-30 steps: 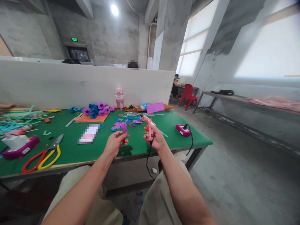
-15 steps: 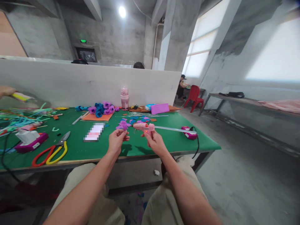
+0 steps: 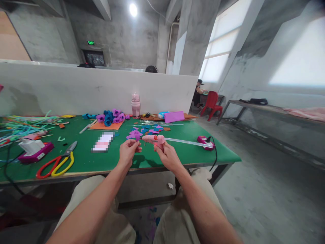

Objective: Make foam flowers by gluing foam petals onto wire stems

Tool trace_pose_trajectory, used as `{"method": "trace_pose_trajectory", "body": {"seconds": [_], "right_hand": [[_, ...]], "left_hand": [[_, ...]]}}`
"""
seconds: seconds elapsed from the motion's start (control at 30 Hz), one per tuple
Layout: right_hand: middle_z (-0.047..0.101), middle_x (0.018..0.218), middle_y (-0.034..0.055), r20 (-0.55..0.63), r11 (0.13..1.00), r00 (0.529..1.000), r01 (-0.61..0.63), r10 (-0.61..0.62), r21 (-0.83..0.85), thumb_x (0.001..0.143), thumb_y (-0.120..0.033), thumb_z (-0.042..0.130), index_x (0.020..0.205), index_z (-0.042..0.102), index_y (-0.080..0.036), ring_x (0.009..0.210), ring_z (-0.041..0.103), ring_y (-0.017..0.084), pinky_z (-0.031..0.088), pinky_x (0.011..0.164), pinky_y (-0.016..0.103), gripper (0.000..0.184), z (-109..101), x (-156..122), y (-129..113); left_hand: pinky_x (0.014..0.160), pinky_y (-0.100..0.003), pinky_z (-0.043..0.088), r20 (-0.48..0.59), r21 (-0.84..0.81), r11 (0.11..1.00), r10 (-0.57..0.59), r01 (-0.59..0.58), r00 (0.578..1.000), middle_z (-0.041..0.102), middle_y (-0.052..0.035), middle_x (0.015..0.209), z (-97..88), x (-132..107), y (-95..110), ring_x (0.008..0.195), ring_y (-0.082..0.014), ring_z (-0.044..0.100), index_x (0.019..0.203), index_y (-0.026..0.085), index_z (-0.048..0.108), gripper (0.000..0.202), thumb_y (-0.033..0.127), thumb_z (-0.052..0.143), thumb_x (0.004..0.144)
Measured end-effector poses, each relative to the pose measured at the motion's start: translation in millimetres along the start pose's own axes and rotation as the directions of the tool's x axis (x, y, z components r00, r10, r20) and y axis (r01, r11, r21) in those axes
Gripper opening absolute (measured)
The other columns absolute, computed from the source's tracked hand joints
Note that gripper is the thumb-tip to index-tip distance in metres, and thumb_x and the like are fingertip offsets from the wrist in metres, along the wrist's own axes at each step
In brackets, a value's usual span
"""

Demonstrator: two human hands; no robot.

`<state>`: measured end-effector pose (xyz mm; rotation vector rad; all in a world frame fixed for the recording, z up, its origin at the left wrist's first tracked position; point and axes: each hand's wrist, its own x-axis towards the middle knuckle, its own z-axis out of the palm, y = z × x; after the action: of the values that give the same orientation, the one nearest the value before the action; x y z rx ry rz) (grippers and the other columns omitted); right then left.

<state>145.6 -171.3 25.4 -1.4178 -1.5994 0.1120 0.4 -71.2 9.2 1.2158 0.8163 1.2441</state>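
Between the fingertips of my left hand (image 3: 129, 152) is a small purple paper flower (image 3: 137, 135), held upright above the table. My right hand (image 3: 166, 154) is wrapped round the handle of a pink glue gun (image 3: 151, 138), its nozzle pointing left and close to the flower; whether they touch I cannot tell. A long clear glue stick (image 3: 184, 141) sticks out of the gun's back end to the right. Behind my hands lie purple and blue paper petals (image 3: 146, 129), scattered on the green table (image 3: 83, 159).
Red-and-yellow scissors (image 3: 59, 161) lie at the left, beside a magenta power socket (image 3: 38, 154) with a white plug. Finished paper flowers (image 3: 111, 117) rest on orange paper. A pink bottle (image 3: 135, 105) stands against the white partition (image 3: 106, 84). Another magenta socket (image 3: 205, 142) is at the right.
The glue gun's nozzle has come left, closer to the purple flower. A co-worker's hand with a yellow thing at the far left has gone out of view.
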Motion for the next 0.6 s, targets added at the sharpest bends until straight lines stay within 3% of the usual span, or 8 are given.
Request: {"method": "trace_pose_trajectory", "body": {"seconds": [0.6], "right_hand": [[0.062,0.109,0.0116,-0.007,0.995,1.0,-0.031,0.03,-0.097,0.086,-0.036,0.04,0.123,0.045,-0.016,0.104,0.056,0.026,0.042,0.087,0.035,0.042,-0.2,-1.6,1.3]], "left_hand": [[0.047,-0.025,0.048,0.031,0.025,1.0,0.001,-0.001,1.0,0.064,-0.003,0.063,0.4,-1.6,-0.4,0.047,-0.0121,0.058,0.069,0.012,0.056,0.028,0.033,0.071,0.057]]}}
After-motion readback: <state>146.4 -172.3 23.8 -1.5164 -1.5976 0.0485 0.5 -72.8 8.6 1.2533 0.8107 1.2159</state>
